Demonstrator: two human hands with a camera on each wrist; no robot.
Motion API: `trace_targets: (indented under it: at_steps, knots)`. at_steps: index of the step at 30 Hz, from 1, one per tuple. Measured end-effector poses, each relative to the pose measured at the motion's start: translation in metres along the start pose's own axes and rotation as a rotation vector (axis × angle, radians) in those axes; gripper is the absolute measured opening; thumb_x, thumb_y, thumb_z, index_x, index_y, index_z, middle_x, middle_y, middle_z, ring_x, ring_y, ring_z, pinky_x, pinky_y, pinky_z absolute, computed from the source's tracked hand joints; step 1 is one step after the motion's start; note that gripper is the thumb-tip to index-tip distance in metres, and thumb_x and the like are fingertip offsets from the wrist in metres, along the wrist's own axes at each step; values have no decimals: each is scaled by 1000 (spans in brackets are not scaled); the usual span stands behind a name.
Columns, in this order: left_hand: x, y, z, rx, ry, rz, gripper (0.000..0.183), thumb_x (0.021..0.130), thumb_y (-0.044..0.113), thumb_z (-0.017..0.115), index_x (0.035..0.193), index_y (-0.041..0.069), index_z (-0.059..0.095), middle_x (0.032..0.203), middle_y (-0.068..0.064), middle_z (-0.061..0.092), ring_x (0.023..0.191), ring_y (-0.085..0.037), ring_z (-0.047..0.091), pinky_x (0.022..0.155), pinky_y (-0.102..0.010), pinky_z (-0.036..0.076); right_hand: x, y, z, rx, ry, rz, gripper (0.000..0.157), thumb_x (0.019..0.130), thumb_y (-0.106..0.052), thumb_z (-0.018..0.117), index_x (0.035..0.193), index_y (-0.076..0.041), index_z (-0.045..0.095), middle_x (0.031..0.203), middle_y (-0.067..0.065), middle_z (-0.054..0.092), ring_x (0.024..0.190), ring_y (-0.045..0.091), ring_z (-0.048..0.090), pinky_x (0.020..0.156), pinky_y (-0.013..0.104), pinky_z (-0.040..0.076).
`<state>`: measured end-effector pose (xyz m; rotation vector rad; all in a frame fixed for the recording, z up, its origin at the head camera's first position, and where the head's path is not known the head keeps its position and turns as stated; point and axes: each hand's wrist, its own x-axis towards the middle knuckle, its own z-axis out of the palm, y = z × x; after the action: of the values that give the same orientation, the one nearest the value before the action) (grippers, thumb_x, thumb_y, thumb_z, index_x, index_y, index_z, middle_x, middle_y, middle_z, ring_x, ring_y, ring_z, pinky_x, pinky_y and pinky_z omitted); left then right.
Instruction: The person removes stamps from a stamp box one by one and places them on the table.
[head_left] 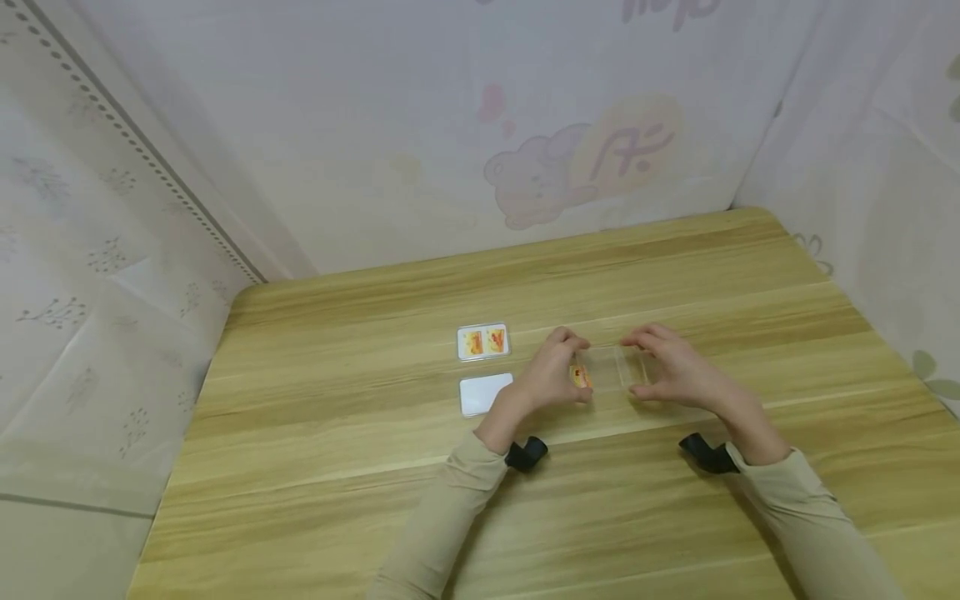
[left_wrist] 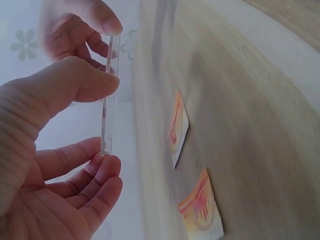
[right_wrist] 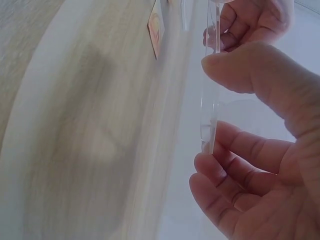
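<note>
A clear, flat plastic case (head_left: 609, 367) is held above the table between both hands. My left hand (head_left: 551, 371) pinches its left end, with the thumb on one edge and fingers on the opposite edge, as the left wrist view shows. My right hand (head_left: 678, 371) pinches the right end the same way; in the right wrist view the clear case (right_wrist: 209, 110) appears edge-on. Below it on the table lie small orange-and-white picture cards (left_wrist: 202, 210). One orange card (head_left: 581, 377) shows beside the left fingertips. Whether the case is one piece or two I cannot tell.
Left of the hands, a clear-edged case (head_left: 483, 342) with two small orange pictures lies flat on the wooden table (head_left: 315, 433). Nearer to me lies a white rectangular case (head_left: 484, 394), partly behind the left wrist. Patterned curtains surround the table's back and sides.
</note>
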<state>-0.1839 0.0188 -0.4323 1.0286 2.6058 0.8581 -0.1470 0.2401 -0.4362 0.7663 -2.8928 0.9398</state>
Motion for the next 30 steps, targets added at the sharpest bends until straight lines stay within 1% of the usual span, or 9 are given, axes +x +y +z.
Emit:
trace_targets:
  at_steps: [8,12,16,22,30]
  knots:
    - [-5,-3,-7,-15,-11,-15,66,69,15,82,125,-4,53,117,-12,47,97,-19,51,83,-19,43,7,-6,2,-8,19,-41,59,64,-3,82,114,10,55,108,18,53,99,35,52,80,51,46]
    - [-8,-5,-10,-19,-13,-28,66,70,15,82,126,-4,53,118,-12,47,100,-19,51,85,-21,43,10,-9,3,-4,20,-59,58,64,-4,82,114,10,55,107,19,54,98,36,52,79,50,47]
    - [-13,-7,-13,-34,-6,-37,66,70,14,81,126,-4,53,119,-13,48,103,-21,50,88,-23,43,13,-12,4,7,16,-71,57,65,-4,81,113,10,55,107,19,54,97,36,53,78,48,48]
    - [-20,-11,-17,-47,15,-31,65,70,13,81,125,-5,53,118,-13,48,103,-22,51,87,-25,44,18,-15,8,30,14,-98,56,64,-2,81,113,11,55,108,20,53,96,36,53,76,46,50]
    - [-28,-16,-23,-94,21,-42,63,70,10,80,125,-6,53,117,-14,48,104,-23,49,87,-27,44,25,-19,14,3,25,-124,56,63,-4,81,111,8,56,109,19,54,95,32,53,76,44,47]
